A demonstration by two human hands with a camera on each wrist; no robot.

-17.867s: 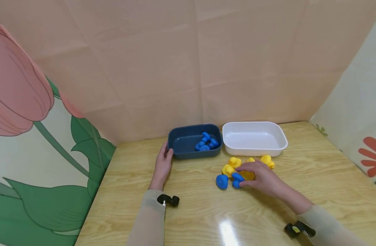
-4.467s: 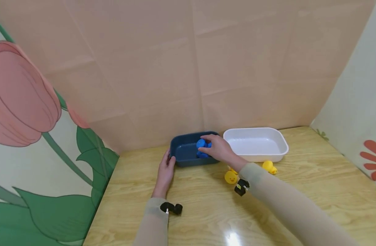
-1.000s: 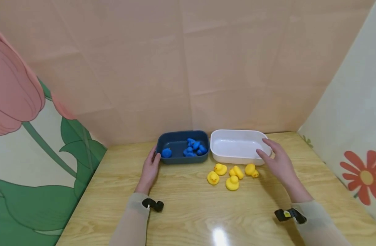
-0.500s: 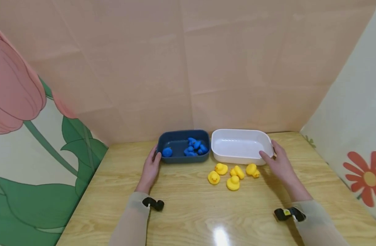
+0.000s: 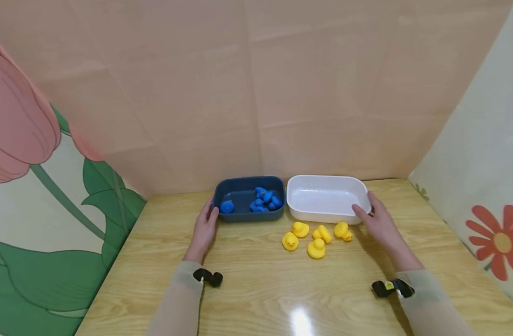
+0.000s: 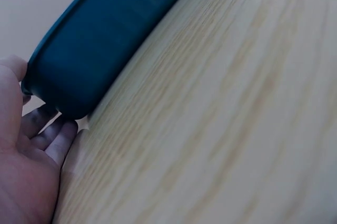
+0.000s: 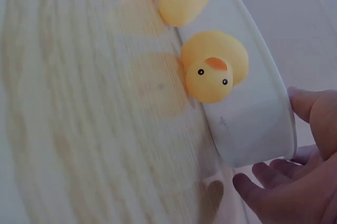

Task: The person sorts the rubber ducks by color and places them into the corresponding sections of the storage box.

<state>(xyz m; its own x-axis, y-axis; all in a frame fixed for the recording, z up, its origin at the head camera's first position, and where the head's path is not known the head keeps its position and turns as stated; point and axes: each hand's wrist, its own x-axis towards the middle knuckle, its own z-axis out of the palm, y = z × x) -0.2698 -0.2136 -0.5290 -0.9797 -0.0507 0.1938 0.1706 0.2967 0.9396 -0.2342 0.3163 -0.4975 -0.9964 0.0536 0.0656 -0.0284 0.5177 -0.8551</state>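
My left hand [image 5: 204, 229] holds the left end of a dark blue tray [image 5: 250, 217], thumb at its rim and fingers at the outer wall [image 6: 105, 50]. Several small blue rubber ducks [image 5: 266, 198] lie in that tray, mostly at its right end, with one [image 5: 227, 206] at the left. My right hand [image 5: 380, 223] holds the right end of a white tray [image 5: 323, 217], its thumb over the rim and fingers below the rim outside. Several yellow rubber ducks [image 5: 316, 248] stand or lie on the table in front of the white tray; one on its side [image 7: 213, 69] is close to the wall.
Both trays stand side by side at the back of the wooden table [image 5: 248, 280], close to a beige cloth backdrop [image 5: 256, 116]. A flower-printed panel [image 5: 483, 224] borders the right side, a tulip-printed one [image 5: 72, 210] the left.
Earlier, the right hand put blue ducks into the dark tray. Within the last second it has closed from beside the white tray onto its right end. The left hand stays on the dark tray.
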